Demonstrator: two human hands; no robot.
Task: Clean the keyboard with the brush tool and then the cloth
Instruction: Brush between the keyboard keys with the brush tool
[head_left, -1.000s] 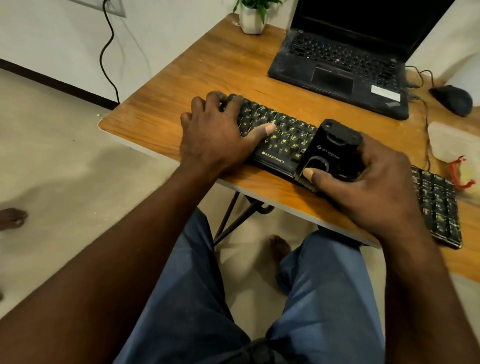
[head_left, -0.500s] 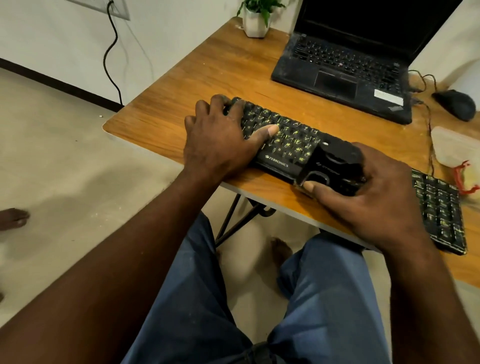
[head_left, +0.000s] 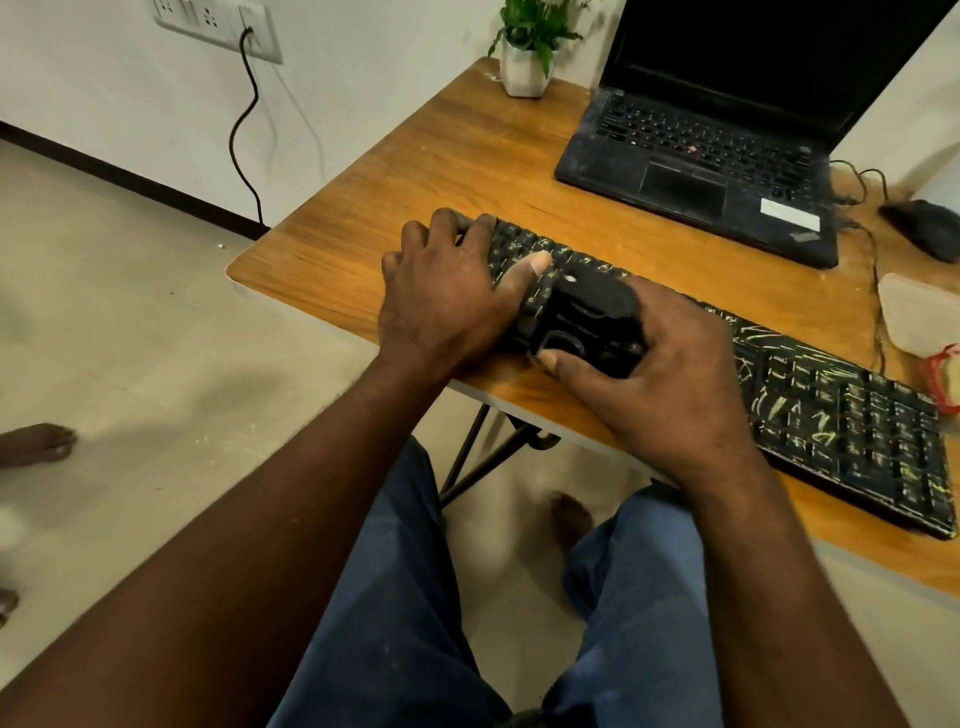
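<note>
Where the brush tool (head_left: 589, 325) sat nearer the keyboard's middle half a second ago, now slid leftward along the black keyboard (head_left: 810, 400), close against the thumb of the left hand (head_left: 441, 296). Right hand (head_left: 660, 384) clenched over the brush tool, thumb along its near edge, fingers wrapped behind. Left hand pressed flat on the keyboard's left end, gripping nothing, thumb stretched across the keys toward the tool. Camera tilted since then: wall socket (head_left: 218, 26) newly in sight. Brush tool's lettering smeared by motion, unreadable; bristles hidden underneath. Keys beneath both hands covered. Beyond the right hand, pale cloth (head_left: 917, 314) cut off at the frame edge; laptop (head_left: 701, 156) screen likewise cropped.
</note>
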